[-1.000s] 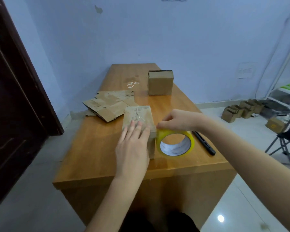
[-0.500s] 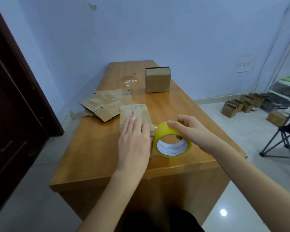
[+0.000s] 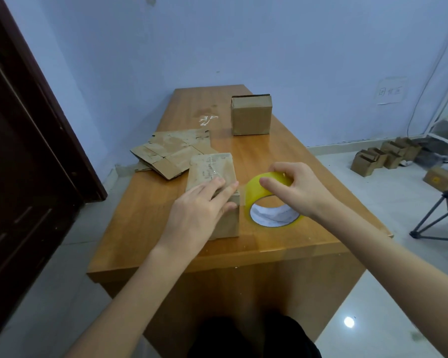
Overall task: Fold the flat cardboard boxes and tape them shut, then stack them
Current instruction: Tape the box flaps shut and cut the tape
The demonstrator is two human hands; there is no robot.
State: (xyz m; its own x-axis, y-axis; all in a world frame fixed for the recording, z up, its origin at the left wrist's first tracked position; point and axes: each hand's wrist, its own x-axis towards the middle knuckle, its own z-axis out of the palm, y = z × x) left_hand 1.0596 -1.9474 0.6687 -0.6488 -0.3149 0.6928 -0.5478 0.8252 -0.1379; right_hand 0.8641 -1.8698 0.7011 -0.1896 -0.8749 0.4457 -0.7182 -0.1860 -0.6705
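**Taping the box seam: keep the strip taut**

Box at frame centre, near the counter front edge. My left hand lies flat on its top, fingers straight, pressing the flaps. My right hand pinches the tape roll just right of the box. Judgement: keep pressing, pull tape low and straight, no slack. Flat boxes wait upper left; done box behind.

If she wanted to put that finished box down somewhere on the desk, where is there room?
Bare wood lies on the desk left of the box under her left hand, and down the middle between the flat cardboard and the far box. The near right is crowded: her right hand holds the tape roll.
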